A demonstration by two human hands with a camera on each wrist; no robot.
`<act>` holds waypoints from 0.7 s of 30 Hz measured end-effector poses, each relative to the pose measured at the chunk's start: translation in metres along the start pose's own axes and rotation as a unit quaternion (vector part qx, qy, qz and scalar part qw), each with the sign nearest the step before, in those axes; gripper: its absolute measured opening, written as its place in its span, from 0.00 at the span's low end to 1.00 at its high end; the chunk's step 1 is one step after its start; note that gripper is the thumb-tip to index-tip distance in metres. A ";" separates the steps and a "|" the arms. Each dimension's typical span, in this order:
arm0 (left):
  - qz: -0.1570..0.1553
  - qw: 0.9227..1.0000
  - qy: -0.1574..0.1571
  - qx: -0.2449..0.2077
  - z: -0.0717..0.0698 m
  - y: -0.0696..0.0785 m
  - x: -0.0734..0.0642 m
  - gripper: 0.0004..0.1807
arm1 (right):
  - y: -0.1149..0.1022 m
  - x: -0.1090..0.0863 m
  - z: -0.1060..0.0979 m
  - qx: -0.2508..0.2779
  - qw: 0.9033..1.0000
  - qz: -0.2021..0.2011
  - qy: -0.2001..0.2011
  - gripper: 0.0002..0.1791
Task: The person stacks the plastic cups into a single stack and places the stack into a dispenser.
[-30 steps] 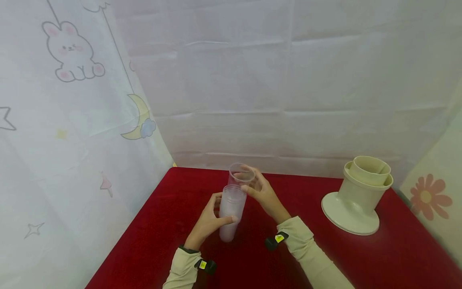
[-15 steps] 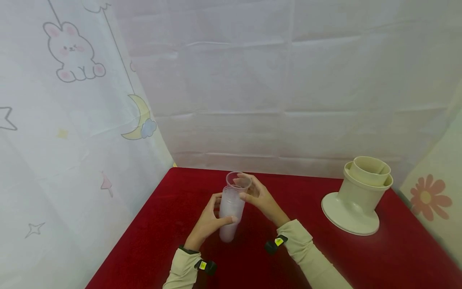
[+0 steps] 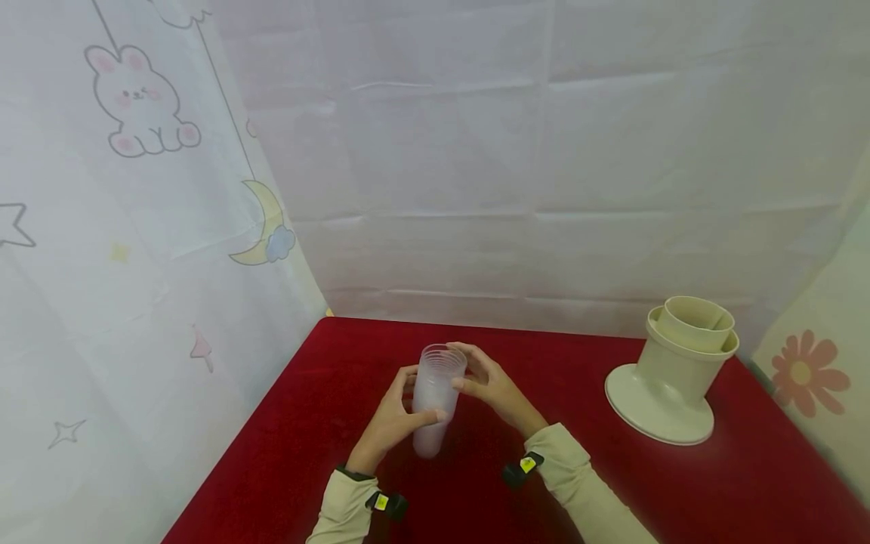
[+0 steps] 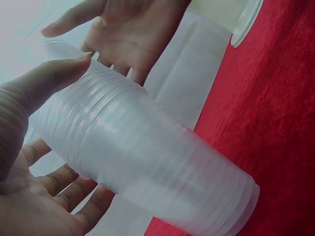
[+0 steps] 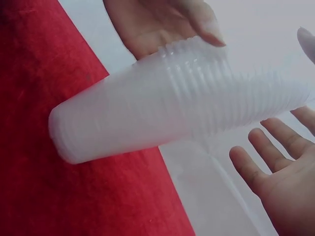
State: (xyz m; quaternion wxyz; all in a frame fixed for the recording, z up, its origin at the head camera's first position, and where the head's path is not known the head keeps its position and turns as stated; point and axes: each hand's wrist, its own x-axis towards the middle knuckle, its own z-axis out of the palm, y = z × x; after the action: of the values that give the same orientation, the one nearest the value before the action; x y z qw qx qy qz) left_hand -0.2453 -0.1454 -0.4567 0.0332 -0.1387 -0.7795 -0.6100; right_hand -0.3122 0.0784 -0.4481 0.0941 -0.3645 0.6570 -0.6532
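Observation:
A tall stack of clear plastic cups [image 3: 436,393] stands on end over the red cloth, one nested inside another with the rims upward. My left hand [image 3: 389,425] grips the stack, thumb across the near side and fingers around the other; the left wrist view shows this thumb [image 4: 59,76] pressed along the rims. At the top rim is my right hand [image 3: 492,385]. Its fingers [image 5: 275,152] are spread and nearly straight beside the upper cups, and its thumb [image 5: 307,43] stands apart from them in the right wrist view.
On the right of the red-covered table [image 3: 537,491] stands a cream plastic piece [image 3: 680,378] with a round base and tube-shaped upper openings. White cloth walls [image 3: 435,151] with printed cartoon figures close in the back and sides.
The top cup, held by my right hand, has gone down into the stack until its rim sits among the others. My right hand has lowered with it and loosened. My left hand stays put.

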 end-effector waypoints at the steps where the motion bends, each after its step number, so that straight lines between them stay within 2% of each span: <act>1: 0.000 1.000 0.001 -0.001 0.000 0.000 0.000 0.42 | 0.001 -0.001 0.000 0.000 1.000 0.004 -0.001 0.35; 7: -0.001 1.000 0.002 0.000 0.000 -0.001 0.000 0.42 | 0.007 -0.010 -0.001 0.006 1.000 0.017 -0.019 0.38; 15: 0.005 1.000 0.001 0.021 -0.003 -0.003 -0.001 0.41 | 0.016 -0.020 0.004 -0.049 0.997 0.027 -0.050 0.43; 21: 0.013 0.999 0.001 0.029 -0.004 -0.003 -0.003 0.41 | 0.020 -0.024 0.011 -0.065 0.996 0.029 -0.053 0.44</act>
State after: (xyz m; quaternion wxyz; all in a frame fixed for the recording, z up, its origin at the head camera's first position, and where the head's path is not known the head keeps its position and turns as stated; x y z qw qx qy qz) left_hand -0.2439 -0.1498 -0.4589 0.0458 -0.1477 -0.7952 -0.5864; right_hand -0.2956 0.0816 -0.4770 0.1236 -0.3852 0.7022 -0.5859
